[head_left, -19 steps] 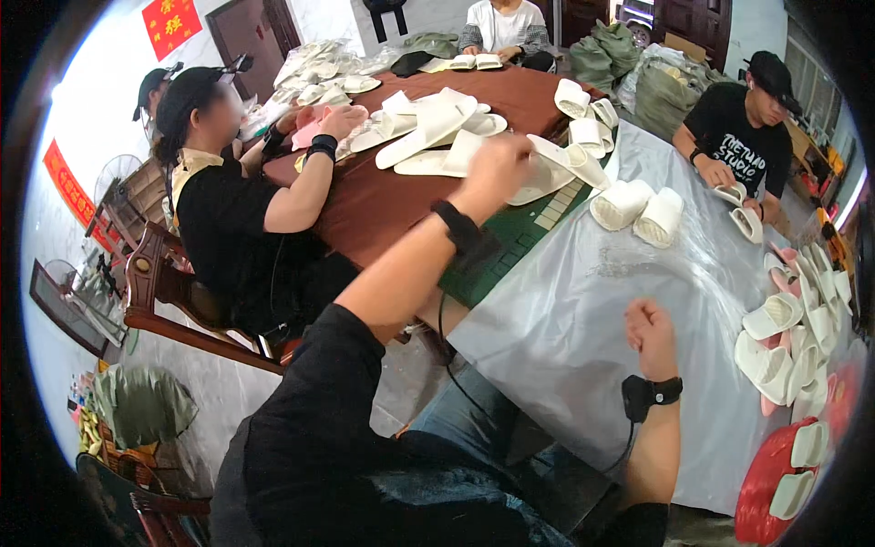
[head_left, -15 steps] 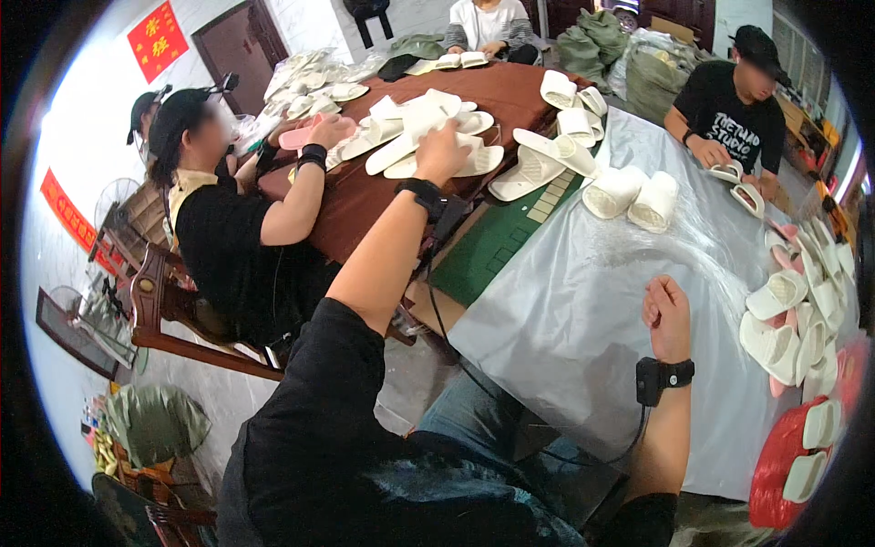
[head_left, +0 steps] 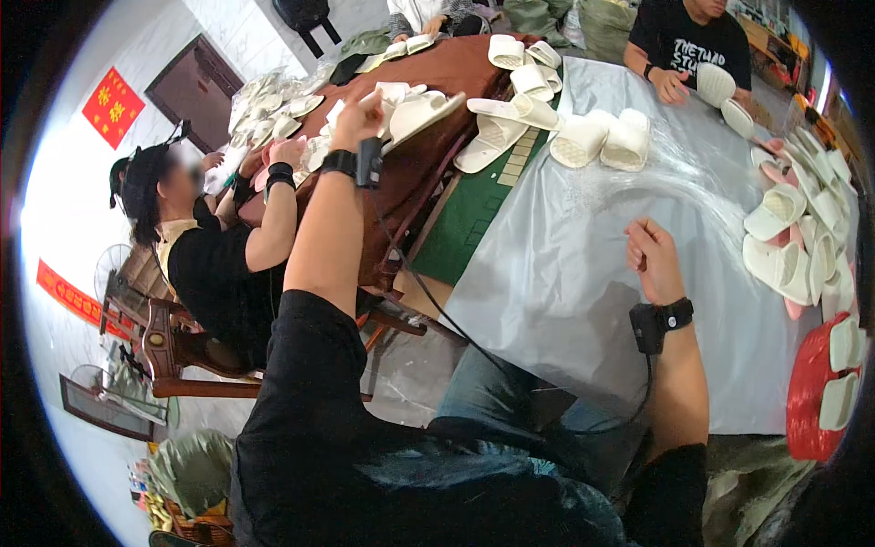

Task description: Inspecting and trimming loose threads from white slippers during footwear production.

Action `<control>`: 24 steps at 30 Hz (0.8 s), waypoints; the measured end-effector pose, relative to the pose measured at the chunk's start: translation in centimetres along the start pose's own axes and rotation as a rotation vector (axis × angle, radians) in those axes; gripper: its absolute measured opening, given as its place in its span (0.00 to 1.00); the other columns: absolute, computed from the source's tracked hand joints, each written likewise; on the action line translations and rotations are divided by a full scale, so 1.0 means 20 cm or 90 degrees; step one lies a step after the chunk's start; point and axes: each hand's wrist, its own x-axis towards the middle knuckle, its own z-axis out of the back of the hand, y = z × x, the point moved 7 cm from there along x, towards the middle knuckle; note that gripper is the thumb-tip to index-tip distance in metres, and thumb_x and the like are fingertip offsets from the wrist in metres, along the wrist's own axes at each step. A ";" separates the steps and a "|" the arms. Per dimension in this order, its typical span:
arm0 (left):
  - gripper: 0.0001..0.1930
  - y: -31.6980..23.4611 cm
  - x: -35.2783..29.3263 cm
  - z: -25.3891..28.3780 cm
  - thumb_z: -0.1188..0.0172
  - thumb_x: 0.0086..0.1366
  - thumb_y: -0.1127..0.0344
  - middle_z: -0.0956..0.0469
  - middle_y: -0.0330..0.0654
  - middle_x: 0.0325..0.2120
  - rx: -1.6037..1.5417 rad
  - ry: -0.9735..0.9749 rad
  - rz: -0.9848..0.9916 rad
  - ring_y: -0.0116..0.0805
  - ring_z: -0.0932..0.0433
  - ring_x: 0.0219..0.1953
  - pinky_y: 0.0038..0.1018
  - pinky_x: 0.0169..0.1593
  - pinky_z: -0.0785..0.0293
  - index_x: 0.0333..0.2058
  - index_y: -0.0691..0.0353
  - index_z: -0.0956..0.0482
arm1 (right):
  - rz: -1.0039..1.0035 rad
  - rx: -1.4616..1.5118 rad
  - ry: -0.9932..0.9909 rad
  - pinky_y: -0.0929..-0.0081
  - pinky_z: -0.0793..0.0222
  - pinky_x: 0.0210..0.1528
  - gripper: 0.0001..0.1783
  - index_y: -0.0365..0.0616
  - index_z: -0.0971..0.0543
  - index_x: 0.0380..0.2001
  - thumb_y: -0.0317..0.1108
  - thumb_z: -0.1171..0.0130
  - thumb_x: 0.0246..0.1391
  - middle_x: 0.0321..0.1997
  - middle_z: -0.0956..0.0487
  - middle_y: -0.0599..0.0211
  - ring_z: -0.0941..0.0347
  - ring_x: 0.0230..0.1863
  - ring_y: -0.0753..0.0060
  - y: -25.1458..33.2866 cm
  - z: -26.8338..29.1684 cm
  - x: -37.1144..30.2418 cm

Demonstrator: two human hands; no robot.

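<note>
Head view: the left hand point(head_left: 358, 117) is stretched to the upper middle of the frame, over the brown table point(head_left: 428, 173). It is seen from behind, fingers curled round a white slipper point(head_left: 412, 111) that sticks out to its right; the fingertips are hidden by the hand itself, so how firmly it grips is hard to tell. More slippers lie about it in a heap point(head_left: 273, 118), too small and bent by the lens to count.

The right hand point(head_left: 652, 260) rests right of centre on the grey sheet point(head_left: 565, 264), fingers folded into a loose fist, holding nothing that can be seen; the palm side faces away. A black wrist device point(head_left: 649, 324) with a cable hangs from it.

At the right edge, pale slippers point(head_left: 788, 246) and a red basket point(head_left: 807, 392) are cut off by the dark rim. A pair of slippers point(head_left: 603, 139) lies at upper centre on the sheet. A co-worker point(head_left: 214, 264) at left has the face blurred; another person point(head_left: 688, 41) at top is cut off at the neck.
</note>
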 end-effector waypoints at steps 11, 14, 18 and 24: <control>0.41 0.03 -0.04 -0.31 0.31 0.51 0.48 0.22 0.55 0.48 0.886 -0.022 -0.175 0.42 0.20 0.44 0.34 0.48 0.26 0.60 0.63 0.33 | 0.016 0.067 -0.020 0.84 0.49 0.21 0.09 0.40 0.26 0.32 0.35 0.45 0.60 0.16 0.37 0.80 0.45 0.17 0.86 -0.04 -0.02 0.04; 0.41 0.36 -0.12 -0.58 0.31 0.54 0.60 0.21 0.45 0.40 0.505 0.093 0.120 0.32 0.24 0.29 0.32 0.29 0.27 0.64 0.63 0.40 | 0.005 0.030 -0.052 0.84 0.50 0.20 0.10 0.41 0.25 0.31 0.37 0.45 0.60 0.15 0.37 0.81 0.45 0.16 0.86 -0.10 0.10 0.01; 0.41 0.49 -0.09 -0.65 0.32 0.55 0.65 0.22 0.40 0.35 0.330 0.074 0.157 0.31 0.28 0.22 0.29 0.23 0.31 0.66 0.60 0.42 | -0.002 0.032 -0.053 0.84 0.50 0.20 0.11 0.40 0.25 0.32 0.37 0.45 0.60 0.15 0.37 0.81 0.44 0.17 0.86 -0.10 0.09 0.01; 0.23 0.42 -0.05 -0.69 0.36 0.55 0.66 0.19 0.54 0.37 0.986 0.028 -0.172 0.48 0.18 0.39 0.42 0.43 0.22 0.50 0.62 0.27 | -0.016 0.018 -0.024 0.84 0.50 0.20 0.10 0.41 0.25 0.32 0.37 0.44 0.60 0.16 0.37 0.81 0.45 0.17 0.86 -0.09 0.03 0.01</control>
